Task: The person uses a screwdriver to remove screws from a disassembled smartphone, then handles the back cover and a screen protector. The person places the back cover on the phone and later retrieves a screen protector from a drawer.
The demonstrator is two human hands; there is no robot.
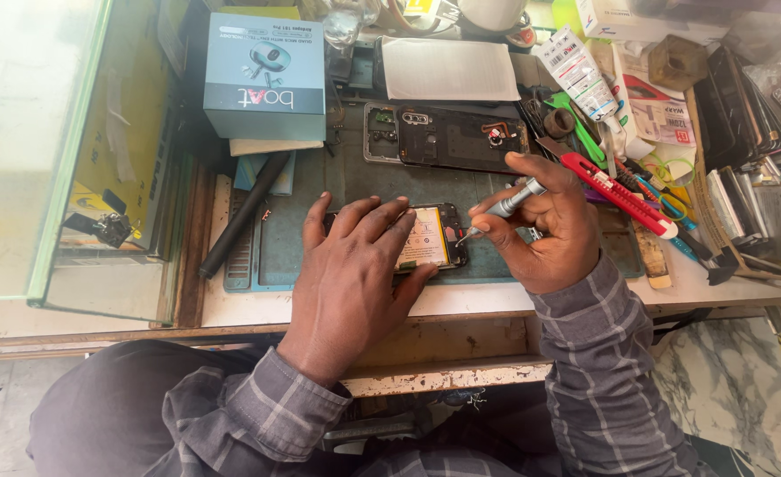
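Left hand (352, 269) flat, fingers spread, pinning opened phone (430, 237); right hand (545, 231) curled, pinching screwdriver (507, 205), tip at phone edge.

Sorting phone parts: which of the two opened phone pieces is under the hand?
The near phone with the yellowish battery, under the left hand; the dark back frame lies untouched behind.

Teal product box (264, 77) at 11 o'clock, black rod (244, 215) leaning below it. Detached dark phone back cover (448, 137) at 12 o'clock beneath a white sheet (449, 69). Red utility knife (618, 193) and green-handled tool (578, 124) at 2 o'clock.
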